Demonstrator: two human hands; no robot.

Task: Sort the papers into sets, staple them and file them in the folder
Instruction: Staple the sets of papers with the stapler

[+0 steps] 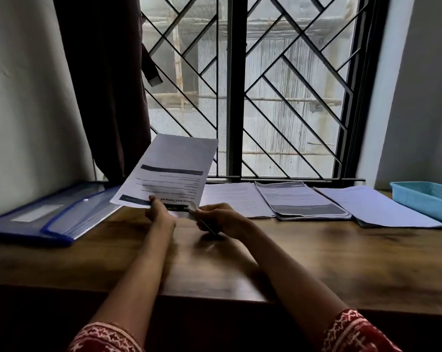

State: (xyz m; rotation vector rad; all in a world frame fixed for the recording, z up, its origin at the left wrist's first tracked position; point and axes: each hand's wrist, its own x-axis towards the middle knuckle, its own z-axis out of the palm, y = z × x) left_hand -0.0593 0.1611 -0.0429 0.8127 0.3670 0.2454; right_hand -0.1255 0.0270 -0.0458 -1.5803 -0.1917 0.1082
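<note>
My left hand (159, 213) pinches the near edge of a printed paper set (169, 171) and holds it tilted up above the wooden desk (316, 252). My right hand (220, 219) grips a small stapler (202, 219) just right of that edge, close to the paper's corner. Three more paper piles lie along the window side: a plain pile (237, 199), a pile with dark header bars (303, 201) and a white pile (377, 207). A blue translucent folder (50, 219) lies flat at the left.
A light blue plastic tray (428, 199) sits at the far right edge of the desk. A dark curtain (108, 85) hangs at the left of the barred window (265, 85). The desk's front edge runs below my forearms.
</note>
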